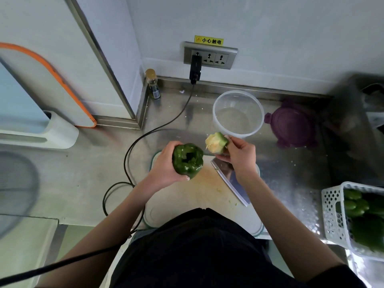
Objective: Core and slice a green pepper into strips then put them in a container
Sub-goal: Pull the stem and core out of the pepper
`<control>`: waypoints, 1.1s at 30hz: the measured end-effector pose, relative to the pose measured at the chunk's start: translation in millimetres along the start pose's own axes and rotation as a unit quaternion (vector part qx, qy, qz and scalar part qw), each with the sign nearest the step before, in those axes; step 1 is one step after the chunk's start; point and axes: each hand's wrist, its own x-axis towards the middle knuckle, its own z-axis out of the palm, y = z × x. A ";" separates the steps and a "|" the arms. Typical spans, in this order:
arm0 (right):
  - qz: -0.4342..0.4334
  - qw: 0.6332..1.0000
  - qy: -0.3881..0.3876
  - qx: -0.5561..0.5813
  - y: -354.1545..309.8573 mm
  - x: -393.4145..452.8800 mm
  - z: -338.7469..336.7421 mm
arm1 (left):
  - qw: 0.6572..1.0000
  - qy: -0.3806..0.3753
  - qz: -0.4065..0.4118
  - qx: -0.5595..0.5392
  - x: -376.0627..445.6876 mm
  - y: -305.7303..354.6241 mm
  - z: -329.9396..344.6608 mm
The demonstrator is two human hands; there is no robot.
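Gripping the hollowed green pepper (188, 161) over the cutting board (199, 196), left hand (166, 167) wraps it, opening up. Right hand (239, 156) pinches the pulled core (217, 143), knife (230, 179) flat beneath. Behind: clear container (238, 113), purple lid (295, 125), outlet sticker (208, 40) reading 小心触电.

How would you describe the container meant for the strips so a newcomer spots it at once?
Start at the wall socket and drop to the steel counter. Beyond the cutting board stands a round clear plastic tub, open and empty. Its neighbour to the right, the purple lid, lies flat and is opaque.
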 end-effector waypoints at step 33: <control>-0.007 0.978 0.026 -0.206 24.1 31.8 70.3 | 0.998 0.011 0.000 -0.060 -23.1 -39.3 -23.0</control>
